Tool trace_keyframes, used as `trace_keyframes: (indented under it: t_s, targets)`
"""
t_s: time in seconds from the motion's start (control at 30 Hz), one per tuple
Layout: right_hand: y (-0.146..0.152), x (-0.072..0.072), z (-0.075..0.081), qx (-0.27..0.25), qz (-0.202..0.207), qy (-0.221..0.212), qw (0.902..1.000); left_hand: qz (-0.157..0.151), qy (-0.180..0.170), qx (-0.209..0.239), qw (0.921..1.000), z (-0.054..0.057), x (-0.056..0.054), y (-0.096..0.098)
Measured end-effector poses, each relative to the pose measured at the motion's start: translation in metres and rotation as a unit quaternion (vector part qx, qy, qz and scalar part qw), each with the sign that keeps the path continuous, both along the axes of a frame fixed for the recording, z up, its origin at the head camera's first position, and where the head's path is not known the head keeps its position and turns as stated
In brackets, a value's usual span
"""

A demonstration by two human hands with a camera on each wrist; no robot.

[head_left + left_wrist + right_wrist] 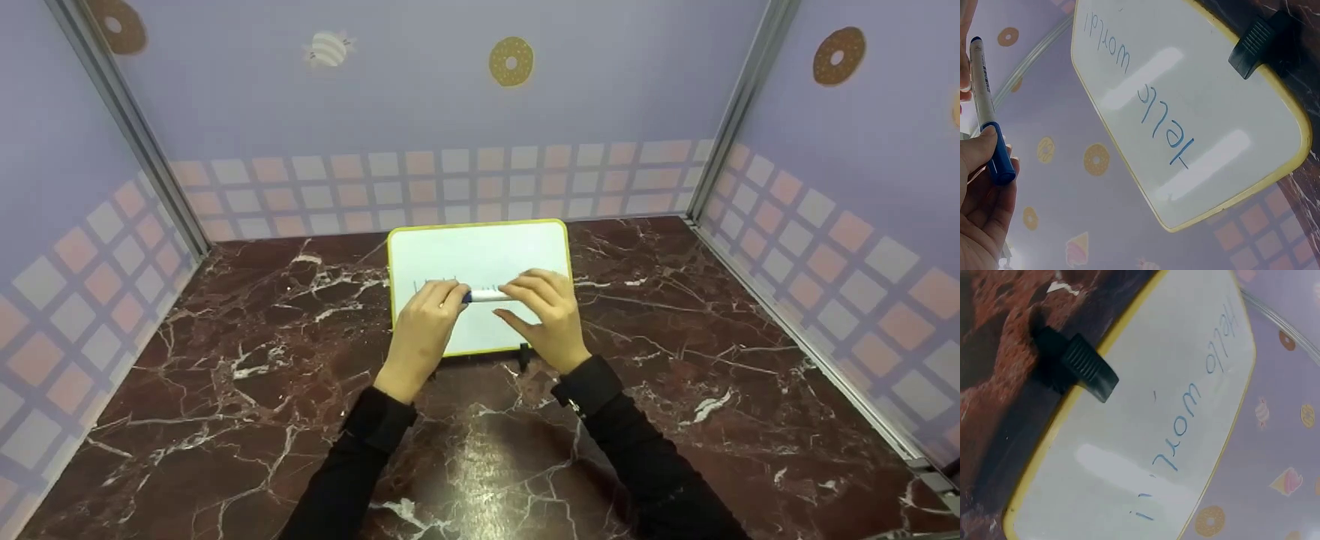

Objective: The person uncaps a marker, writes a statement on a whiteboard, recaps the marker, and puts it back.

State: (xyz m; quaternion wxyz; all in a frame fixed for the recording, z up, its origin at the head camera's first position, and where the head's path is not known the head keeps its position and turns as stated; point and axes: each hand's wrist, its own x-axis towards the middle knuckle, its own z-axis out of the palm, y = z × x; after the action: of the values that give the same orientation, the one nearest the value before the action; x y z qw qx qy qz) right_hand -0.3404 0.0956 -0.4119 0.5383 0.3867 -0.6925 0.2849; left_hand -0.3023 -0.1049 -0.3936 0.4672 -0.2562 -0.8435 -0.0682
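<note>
A whiteboard marker (489,296) with a white barrel and a blue cap (1000,157) is held level in front of the whiteboard (480,251). My left hand (426,319) pinches the capped end between thumb and fingers. At the barrel's other end is my right hand (553,311), its fingers bent over the marker and its thumb lower down. The yellow-framed board carries blue handwriting reading "Hello world!" (1185,419), plain in both wrist views and partly covered by the hands in the head view. The right wrist view does not show the right hand.
The board leans on a stand with a black clip (1089,368) at its lower edge. Under it lies a dark red marbled tabletop (285,420). Purple patterned walls (420,97) with metal corner posts (739,112) enclose the table at the back and both sides.
</note>
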Motion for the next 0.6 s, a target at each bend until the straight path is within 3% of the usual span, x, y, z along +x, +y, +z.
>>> trace_keyframes:
  t_s: [0.2,0.6]
  targets:
    - [-0.0044,-0.0005,-0.0046,0.047,-0.048,0.057,0.9961,0.001,0.0,-0.005,1.0,0.0017,0.0017,0.0019]
    - [-0.0061,-0.002,-0.01,0.053,-0.047,0.06,0.9957,0.004,0.015,-0.017,0.9997,0.0015,0.0038,0.0046]
